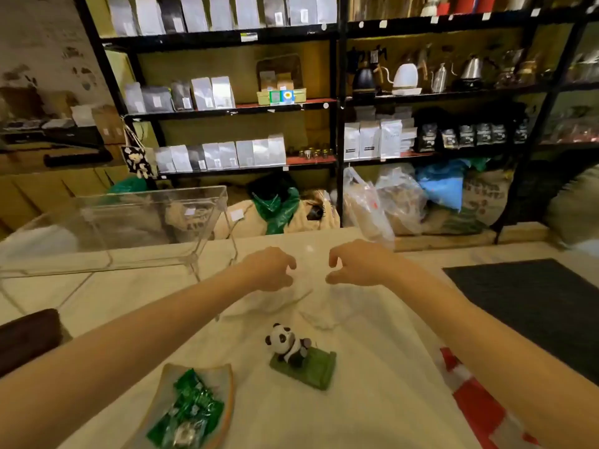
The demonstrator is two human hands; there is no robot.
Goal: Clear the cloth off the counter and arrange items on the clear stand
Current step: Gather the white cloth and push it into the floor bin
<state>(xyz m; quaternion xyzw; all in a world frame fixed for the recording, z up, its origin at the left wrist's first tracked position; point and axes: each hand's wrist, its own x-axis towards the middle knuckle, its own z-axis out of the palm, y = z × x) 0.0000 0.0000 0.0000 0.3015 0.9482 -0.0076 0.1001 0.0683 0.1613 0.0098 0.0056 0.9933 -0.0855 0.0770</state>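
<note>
A white cloth (372, 367) covers the counter in front of me, rumpled at its far end. My left hand (270, 268) and my right hand (356, 267) hover over that rumpled far edge, fingers curled and apart, facing each other, holding nothing. A panda figurine on a green base (299, 358) stands on the cloth near me. A shallow dish of green wrapped candies (191, 413) sits at the near left on the cloth. The clear acrylic stand (129, 228) is on the counter at the far left, empty.
A dark mat (534, 306) lies on the counter at right. A red and white fabric (479, 406) shows at the near right. A brown object (29, 338) sits at the left edge. Black shelves (338, 124) with bags and kettles stand behind, sacks on the floor.
</note>
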